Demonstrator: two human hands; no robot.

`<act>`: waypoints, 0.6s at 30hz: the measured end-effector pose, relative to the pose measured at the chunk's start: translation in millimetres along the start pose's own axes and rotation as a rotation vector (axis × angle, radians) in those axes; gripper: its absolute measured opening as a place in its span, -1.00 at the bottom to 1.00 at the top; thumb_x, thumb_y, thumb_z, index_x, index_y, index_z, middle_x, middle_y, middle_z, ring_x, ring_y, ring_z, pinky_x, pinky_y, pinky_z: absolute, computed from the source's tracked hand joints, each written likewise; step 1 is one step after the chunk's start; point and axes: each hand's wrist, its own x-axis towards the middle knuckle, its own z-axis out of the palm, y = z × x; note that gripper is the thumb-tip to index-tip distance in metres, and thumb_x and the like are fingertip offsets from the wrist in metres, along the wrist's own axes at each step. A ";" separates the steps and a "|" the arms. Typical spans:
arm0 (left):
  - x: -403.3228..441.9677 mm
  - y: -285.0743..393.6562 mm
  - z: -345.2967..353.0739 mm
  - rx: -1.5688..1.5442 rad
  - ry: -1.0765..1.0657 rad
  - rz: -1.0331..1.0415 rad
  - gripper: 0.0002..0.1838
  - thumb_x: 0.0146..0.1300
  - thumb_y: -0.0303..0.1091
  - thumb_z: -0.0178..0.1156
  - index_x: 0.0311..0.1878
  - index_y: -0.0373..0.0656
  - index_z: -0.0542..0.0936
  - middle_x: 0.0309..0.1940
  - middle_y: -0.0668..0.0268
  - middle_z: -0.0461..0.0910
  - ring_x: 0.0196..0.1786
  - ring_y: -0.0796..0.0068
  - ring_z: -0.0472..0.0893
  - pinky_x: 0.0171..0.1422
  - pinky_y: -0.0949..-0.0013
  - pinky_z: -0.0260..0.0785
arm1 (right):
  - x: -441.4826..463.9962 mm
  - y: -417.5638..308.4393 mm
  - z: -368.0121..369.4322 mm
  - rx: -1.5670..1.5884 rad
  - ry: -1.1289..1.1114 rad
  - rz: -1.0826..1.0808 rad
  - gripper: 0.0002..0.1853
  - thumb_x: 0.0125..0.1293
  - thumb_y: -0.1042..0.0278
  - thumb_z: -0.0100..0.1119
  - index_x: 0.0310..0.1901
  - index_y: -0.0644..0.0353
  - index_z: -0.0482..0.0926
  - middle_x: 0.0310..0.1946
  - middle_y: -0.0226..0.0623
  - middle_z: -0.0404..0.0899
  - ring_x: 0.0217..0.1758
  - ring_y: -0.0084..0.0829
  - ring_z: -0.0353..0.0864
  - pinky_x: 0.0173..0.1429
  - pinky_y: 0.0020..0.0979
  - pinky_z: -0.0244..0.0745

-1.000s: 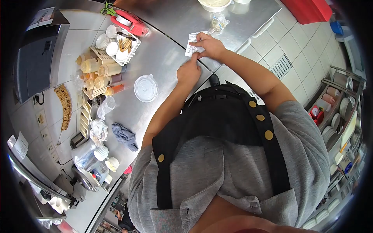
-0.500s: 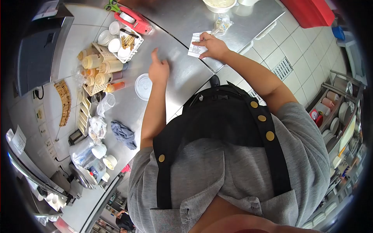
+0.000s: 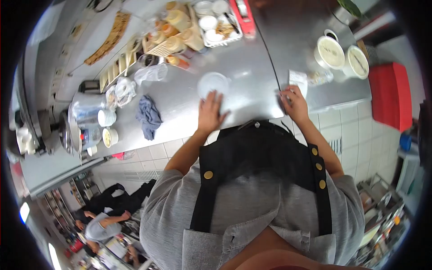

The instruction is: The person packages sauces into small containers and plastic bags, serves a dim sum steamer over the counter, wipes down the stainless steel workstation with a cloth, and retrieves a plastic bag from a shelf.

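My left hand [image 3: 210, 112] lies open on the steel counter, with its fingertips at the near edge of a round clear plastic lid [image 3: 212, 82]. To the right, my right hand [image 3: 295, 104] rests by the counter's seam, fingers apart and partly bent. It overlaps the near end of a white printed paper slip [image 3: 299, 81] that lies flat on the steel. Beside the slip is a small clear plastic bag [image 3: 320, 77] with pale contents that I cannot make out.
Two white tubs [image 3: 330, 53] stand at the right. Squeeze bottles [image 3: 179, 20] fill a rack behind, beside a white basket [image 3: 222, 43] and a red tape dispenser [image 3: 243, 18]. A blue-grey cloth [image 3: 149, 118] lies left. A co-worker [image 3: 102, 227] is in the background.
The view has swung round. My left hand has gone from pointing with one finger to lying at the lid's edge. My right hand has drawn back towards the slip's near end.
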 end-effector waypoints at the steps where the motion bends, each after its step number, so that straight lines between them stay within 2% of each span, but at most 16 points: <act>1: -16.2 7.2 -5.4 0.010 -0.099 0.010 -0.09 0.28 0.18 0.27 0.58 -0.04 0.21 0.61 0.06 0.07 0.65 0.05 0.06 0.59 -0.32 -0.07 | 3.7 -5.3 5.1 0.037 -0.051 0.004 -0.81 0.24 0.42 0.36 -0.10 0.07 0.70 0.02 -0.33 0.53 -0.31 -0.31 0.62 -0.20 -0.31 0.54; 4: -52.6 -6.1 -13.4 0.033 -0.148 0.062 -0.17 0.34 0.17 0.19 0.59 0.05 0.21 0.62 0.16 0.06 0.67 0.17 0.04 0.54 -0.46 -0.15 | 15.2 -17.0 32.0 0.108 -0.156 -0.076 -0.82 0.24 0.44 0.35 -0.11 0.09 0.69 0.03 -0.31 0.51 -0.29 -0.31 0.60 -0.17 -0.31 0.53; 7: -60.6 -64.1 5.6 0.067 0.048 -0.341 -0.29 0.41 0.15 0.10 0.54 0.08 0.29 0.62 0.23 0.09 0.65 0.21 0.07 0.45 -0.62 -0.18 | 32.0 -44.6 56.2 0.121 -0.281 -0.124 -0.82 0.28 0.39 0.32 -0.08 0.09 0.67 0.07 -0.31 0.49 -0.25 -0.30 0.62 -0.11 -0.31 0.54; 8: -52.5 -78.8 -3.8 0.049 0.146 -0.462 -0.36 0.42 0.13 0.10 0.46 0.05 0.37 0.55 0.25 0.23 0.60 0.20 0.18 0.42 -0.65 -0.18 | 39.1 -57.4 63.6 0.120 -0.314 -0.135 -0.81 0.30 0.37 0.30 -0.06 0.08 0.67 0.09 -0.31 0.48 -0.23 -0.30 0.62 -0.09 -0.32 0.55; 10: -19.7 -113.4 -27.0 0.024 0.079 -0.616 -0.36 0.36 0.20 0.14 0.37 0.02 0.44 0.39 0.24 0.44 0.53 0.23 0.28 0.42 -0.59 -0.12 | 51.2 -78.1 82.0 0.144 -0.366 -0.164 -0.80 0.30 0.37 0.30 -0.05 0.07 0.67 0.10 -0.32 0.47 -0.23 -0.31 0.62 -0.08 -0.32 0.55; 12: 21.2 -138.1 -41.1 0.058 0.228 -0.578 -0.33 0.24 0.18 0.32 0.29 0.01 0.46 0.17 0.28 0.60 0.32 0.17 0.50 0.34 -0.32 0.23 | 61.9 -105.1 94.4 0.114 -0.388 -0.212 -0.78 0.30 0.37 0.30 -0.03 0.06 0.67 0.12 -0.33 0.46 -0.21 -0.31 0.62 -0.08 -0.33 0.56; 14: 65.6 -154.9 -50.9 -0.331 0.398 -0.607 -0.18 0.07 0.04 0.52 0.29 -0.14 0.38 -0.02 0.19 0.66 0.00 0.12 0.66 0.09 0.01 0.48 | 69.6 -134.7 100.9 0.135 -0.457 -0.156 -0.78 0.31 0.37 0.29 -0.01 0.07 0.67 0.14 -0.34 0.46 -0.20 -0.32 0.63 -0.08 -0.33 0.56; 16: 104.6 -166.8 -44.5 -0.693 0.362 -0.796 -0.13 -0.04 -0.16 0.61 0.24 -0.24 0.30 0.02 -0.02 0.61 0.03 -0.09 0.63 0.12 0.09 0.48 | 71.9 -149.8 108.2 0.121 -0.470 -0.151 -0.77 0.32 0.37 0.28 0.01 0.07 0.67 0.17 -0.34 0.45 -0.17 -0.33 0.65 -0.06 -0.32 0.57; 18: 136.5 -181.8 -7.0 -0.831 0.462 -0.844 -0.21 0.01 -0.21 0.56 0.17 -0.26 0.26 -0.08 -0.06 0.63 -0.01 -0.09 0.65 0.11 0.03 0.48 | 71.0 -157.5 112.4 0.137 -0.408 -0.179 -0.76 0.33 0.37 0.28 0.02 0.07 0.67 0.19 -0.30 0.45 -0.14 -0.32 0.66 -0.05 -0.33 0.58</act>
